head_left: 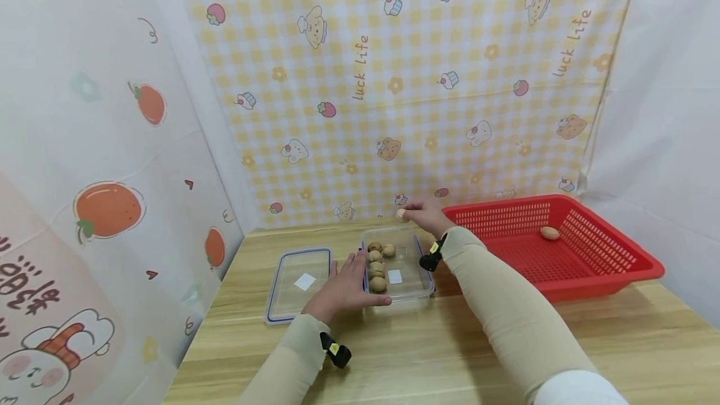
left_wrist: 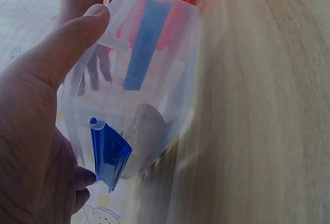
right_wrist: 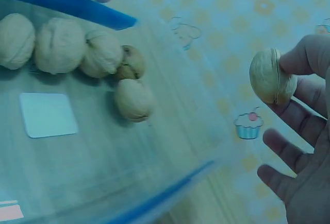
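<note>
My right hand [head_left: 429,214] pinches a walnut [right_wrist: 272,75] between thumb and fingertips, above the back edge of a clear plastic box [head_left: 415,289]. Several walnuts [head_left: 378,284] sit in that box, most of them in a row along its left wall, with one beside the row's far end. My left hand [head_left: 345,289] rests against the box's near left corner, fingers spread along the left side and thumb stretched along the front rim. A blue latch [left_wrist: 109,154] hangs by its fingertips in the left wrist view.
A red plastic basket [head_left: 630,270] stands right of the box, with one walnut [head_left: 549,233] inside. The clear lid [head_left: 287,302] with a blue seal lies on the wooden table [head_left: 394,355] at left. A patterned cloth [head_left: 360,124] hangs behind the table.
</note>
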